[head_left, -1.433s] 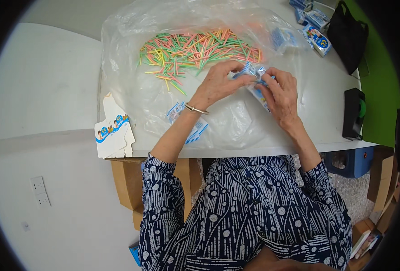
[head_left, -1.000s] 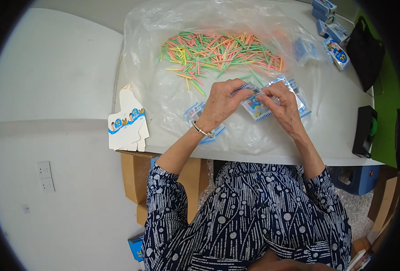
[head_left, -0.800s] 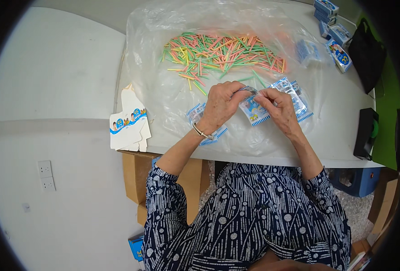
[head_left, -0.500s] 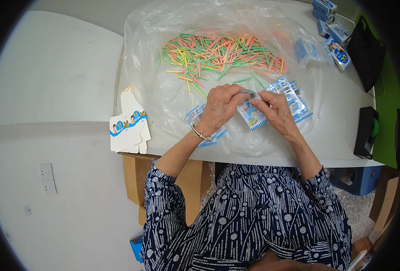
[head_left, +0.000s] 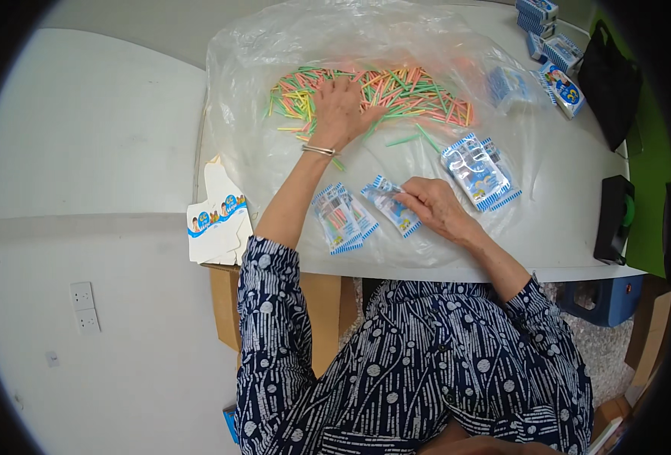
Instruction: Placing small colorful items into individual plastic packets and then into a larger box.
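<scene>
My left hand (head_left: 341,112) rests with spread fingers on a heap of thin pink, green and yellow sticks (head_left: 411,95). A bracelet circles its wrist. In my right hand (head_left: 438,206) a small clear packet (head_left: 394,211) with blue-striped ends is pinched between thumb and fingers. Left of it, a few similar packets (head_left: 338,220) lie overlapping, with coloured sticks showing through one. To the right of my right hand is another stack of striped packets (head_left: 474,173). Under the heap spreads a large clear plastic sheet or bag (head_left: 275,163).
Flat white printed cartons (head_left: 218,224) lie at the table's left edge. Small blue-and-white boxes (head_left: 563,89) stand at the back right, beside a black bag (head_left: 610,87). A black tape dispenser (head_left: 614,220) sits at the right edge. Cardboard boxes (head_left: 324,311) stand below the table.
My left hand has let go of the packet and moved up and left onto the sticks, fingers spreading. My right hand has lowered toward me, still holding the packet.
</scene>
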{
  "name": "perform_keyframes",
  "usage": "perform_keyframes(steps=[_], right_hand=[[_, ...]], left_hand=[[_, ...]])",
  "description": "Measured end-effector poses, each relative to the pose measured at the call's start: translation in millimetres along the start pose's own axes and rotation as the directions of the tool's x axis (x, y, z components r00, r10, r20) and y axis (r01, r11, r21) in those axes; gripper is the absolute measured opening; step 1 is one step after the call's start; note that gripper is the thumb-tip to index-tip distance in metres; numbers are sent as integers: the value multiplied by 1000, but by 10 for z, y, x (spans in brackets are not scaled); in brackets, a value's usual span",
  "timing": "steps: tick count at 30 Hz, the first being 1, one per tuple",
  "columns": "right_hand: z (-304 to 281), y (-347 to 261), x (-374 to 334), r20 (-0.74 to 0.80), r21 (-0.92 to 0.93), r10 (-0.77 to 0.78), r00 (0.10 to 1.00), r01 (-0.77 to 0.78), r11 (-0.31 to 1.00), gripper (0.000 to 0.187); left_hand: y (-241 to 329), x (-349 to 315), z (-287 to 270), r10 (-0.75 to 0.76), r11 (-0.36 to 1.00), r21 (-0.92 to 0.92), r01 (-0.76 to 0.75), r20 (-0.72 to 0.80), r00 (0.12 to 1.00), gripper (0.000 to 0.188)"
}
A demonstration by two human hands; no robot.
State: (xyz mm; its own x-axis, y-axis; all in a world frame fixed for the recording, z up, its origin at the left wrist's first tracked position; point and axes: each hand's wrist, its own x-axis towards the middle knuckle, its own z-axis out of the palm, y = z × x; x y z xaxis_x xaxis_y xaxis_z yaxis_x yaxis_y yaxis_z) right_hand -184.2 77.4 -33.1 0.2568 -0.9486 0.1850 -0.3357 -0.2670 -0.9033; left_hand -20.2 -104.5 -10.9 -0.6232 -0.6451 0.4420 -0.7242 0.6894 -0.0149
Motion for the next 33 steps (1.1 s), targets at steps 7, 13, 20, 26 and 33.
perform_keyframes(steps=[7, 13, 20, 26, 33], right_hand=[[46, 49, -15, -1, -84, -119, 993, 119, 989, 22], [28, 36, -1, 7, -69, -127, 992, 127, 989, 19], [30, 52, 6, -17, -53, -143, 990, 142, 988, 20], [37, 36, 10, -26, -51, -144, 989, 143, 988, 22], [-24, 17, 13, -7, 83, 12, 1000, -12, 997, 30]], left_hand=[[75, 218, 213, -109, 988, 127, 92, 137, 985, 61], [-57, 248, 306, 0, 969, 239, -69, 276, 961, 45], [-151, 216, 531, -7, 951, 310, 10, -11, 1000, 43], [-196, 227, 615, -88, 954, 289, 79, 18, 996, 43], [-90, 295, 362, -335, 939, 154, 308, 196, 922, 31]])
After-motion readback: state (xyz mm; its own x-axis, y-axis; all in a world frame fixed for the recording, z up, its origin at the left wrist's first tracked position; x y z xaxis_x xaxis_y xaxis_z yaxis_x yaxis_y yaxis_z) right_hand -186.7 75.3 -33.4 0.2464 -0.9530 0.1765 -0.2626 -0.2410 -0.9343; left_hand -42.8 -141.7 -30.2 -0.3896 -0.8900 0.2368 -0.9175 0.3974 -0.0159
